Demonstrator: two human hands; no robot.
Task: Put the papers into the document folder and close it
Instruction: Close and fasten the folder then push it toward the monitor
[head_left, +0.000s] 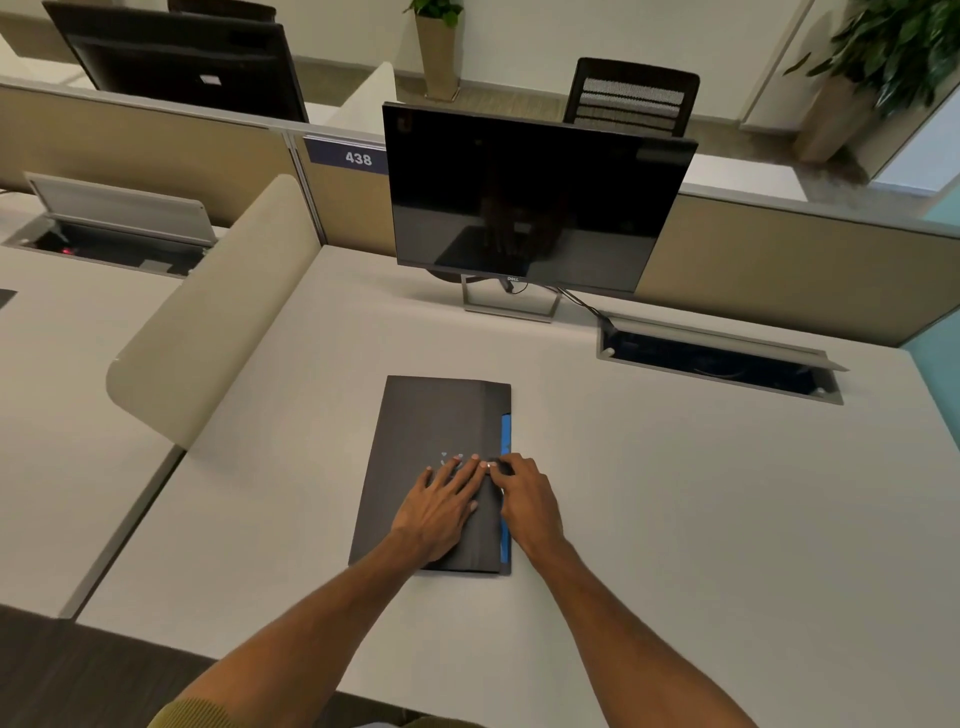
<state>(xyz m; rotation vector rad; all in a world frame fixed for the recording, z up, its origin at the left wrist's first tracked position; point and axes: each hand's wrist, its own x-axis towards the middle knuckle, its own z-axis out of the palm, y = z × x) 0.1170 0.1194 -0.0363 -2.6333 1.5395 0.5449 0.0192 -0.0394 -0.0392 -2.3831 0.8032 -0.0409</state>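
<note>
One dark document folder (436, 457) lies shut on the counter (675, 493); its contents are hidden except one blue strip (505, 441) along the right edge. Left hand (441, 501) presses flat, fingers spread, on the cover. Right hand (524, 493) pinches at the flap edge; what it grips cannot be told.

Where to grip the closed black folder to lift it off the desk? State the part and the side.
Grip the black folder by its long left edge, approaching from the left. It lies flat on the desk, so fingers must slide under an edge; that side is bare, while the flap and blue strip are on the right.
</note>
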